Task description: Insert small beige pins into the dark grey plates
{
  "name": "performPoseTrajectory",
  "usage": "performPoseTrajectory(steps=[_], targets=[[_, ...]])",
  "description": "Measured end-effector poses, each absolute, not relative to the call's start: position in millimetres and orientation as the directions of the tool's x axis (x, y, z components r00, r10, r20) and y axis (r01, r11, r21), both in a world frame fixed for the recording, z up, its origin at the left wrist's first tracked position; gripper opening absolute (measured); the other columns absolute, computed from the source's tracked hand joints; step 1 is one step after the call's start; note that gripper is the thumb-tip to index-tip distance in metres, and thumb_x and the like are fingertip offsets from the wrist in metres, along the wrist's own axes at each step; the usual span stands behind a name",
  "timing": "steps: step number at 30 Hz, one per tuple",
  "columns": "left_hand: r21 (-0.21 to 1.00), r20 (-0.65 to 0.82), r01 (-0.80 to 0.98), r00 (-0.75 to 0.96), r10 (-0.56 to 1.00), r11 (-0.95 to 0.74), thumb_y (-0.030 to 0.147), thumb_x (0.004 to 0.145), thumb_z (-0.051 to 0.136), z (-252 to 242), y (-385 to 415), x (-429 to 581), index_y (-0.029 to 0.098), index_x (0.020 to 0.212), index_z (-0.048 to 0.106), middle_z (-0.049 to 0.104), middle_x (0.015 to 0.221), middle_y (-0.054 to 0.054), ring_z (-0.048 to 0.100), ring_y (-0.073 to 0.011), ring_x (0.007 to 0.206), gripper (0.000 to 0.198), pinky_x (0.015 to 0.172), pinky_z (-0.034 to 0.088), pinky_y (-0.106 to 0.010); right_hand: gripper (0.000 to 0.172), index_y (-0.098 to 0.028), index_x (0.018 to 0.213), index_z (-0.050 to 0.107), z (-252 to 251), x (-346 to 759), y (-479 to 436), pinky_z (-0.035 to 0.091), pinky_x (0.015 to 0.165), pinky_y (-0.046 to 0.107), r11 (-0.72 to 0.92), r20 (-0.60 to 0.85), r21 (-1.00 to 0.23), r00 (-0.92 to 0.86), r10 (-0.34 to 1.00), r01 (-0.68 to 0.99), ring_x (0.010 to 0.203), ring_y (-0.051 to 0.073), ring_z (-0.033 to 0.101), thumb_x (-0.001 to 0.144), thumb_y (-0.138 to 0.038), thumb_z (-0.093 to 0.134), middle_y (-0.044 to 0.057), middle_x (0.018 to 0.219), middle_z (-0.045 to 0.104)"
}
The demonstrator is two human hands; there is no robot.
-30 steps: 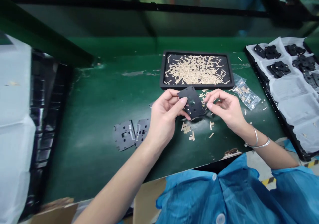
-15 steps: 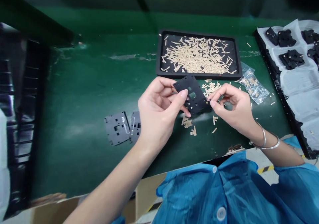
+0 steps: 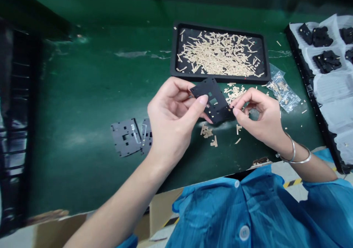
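My left hand [image 3: 172,119] grips a thin black plate [image 3: 211,100] with square cut-outs, thumb on its near face, held tilted above the green table [image 3: 93,93]. My right hand [image 3: 259,117] pinches the plate's lower right corner with thumb and forefinger; whether a small tan strip sits between the fingertips I cannot make out. Loose tan strips [image 3: 209,133] lie on the table just below the plate.
A black tray [image 3: 173,53] heaped with tan strips sits behind the hands. Two black plates [image 3: 128,135] lie left of my left wrist. A clear bag [image 3: 284,91] of small parts lies right of the tray. At far right, a tray [image 3: 328,89] holds black parts on white liners.
The view has tipped down and everything sits lower and closer. My right fingertips have closed in onto the plate's lower right corner. My left hand keeps its grip.
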State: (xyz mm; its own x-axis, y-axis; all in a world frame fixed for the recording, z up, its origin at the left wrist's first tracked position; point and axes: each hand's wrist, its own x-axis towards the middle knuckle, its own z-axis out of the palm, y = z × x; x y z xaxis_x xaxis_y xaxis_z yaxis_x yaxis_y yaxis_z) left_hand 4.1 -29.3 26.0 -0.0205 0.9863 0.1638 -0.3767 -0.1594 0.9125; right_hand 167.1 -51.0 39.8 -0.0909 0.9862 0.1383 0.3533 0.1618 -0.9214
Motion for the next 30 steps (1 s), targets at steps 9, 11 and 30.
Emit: performPoseTrajectory(steps=[9,11,30], targets=[[0.921,0.145,-0.364,-0.009,0.989,-0.139,0.015,0.069,0.082,24.8,-30.4,2.0,0.015,0.075,0.059,0.063,0.063,0.006,0.061,-0.0035,0.048,0.023,0.043,0.053,-0.008,0.014,-0.020,0.066,0.055,39.9,167.3,-50.1,0.041,0.055,0.025,0.149,0.119,-0.933,-0.110,0.987,0.327,0.073,0.014,0.059,0.077,-0.013,0.060,0.001,0.073,0.063],[0.919,0.140,-0.370,-0.009,0.990,-0.134,0.015,0.068,0.083,25.5,-30.6,1.9,0.015,0.075,0.059,0.063,0.062,0.006,0.061,-0.0037,0.048,0.025,0.043,0.054,-0.009,0.014,-0.020,0.065,0.056,40.1,166.8,-49.4,0.041,0.055,0.025,0.120,0.095,-0.946,-0.097,0.991,0.301,0.072,0.013,0.058,0.076,-0.013,0.061,0.001,0.071,0.062],[0.919,0.196,-0.361,0.071,0.978,-0.158,0.020,0.073,0.080,18.8,-27.0,-4.9,0.020,0.078,0.058,0.061,0.068,0.005,0.062,-0.0078,0.053,0.023,0.041,0.056,-0.015,0.012,-0.017,0.061,0.058,35.7,168.3,-39.2,0.032,0.042,0.018,-0.115,-0.120,-0.992,-0.106,0.987,0.045,0.055,0.006,0.051,0.066,-0.019,0.068,-0.002,0.064,0.059]])
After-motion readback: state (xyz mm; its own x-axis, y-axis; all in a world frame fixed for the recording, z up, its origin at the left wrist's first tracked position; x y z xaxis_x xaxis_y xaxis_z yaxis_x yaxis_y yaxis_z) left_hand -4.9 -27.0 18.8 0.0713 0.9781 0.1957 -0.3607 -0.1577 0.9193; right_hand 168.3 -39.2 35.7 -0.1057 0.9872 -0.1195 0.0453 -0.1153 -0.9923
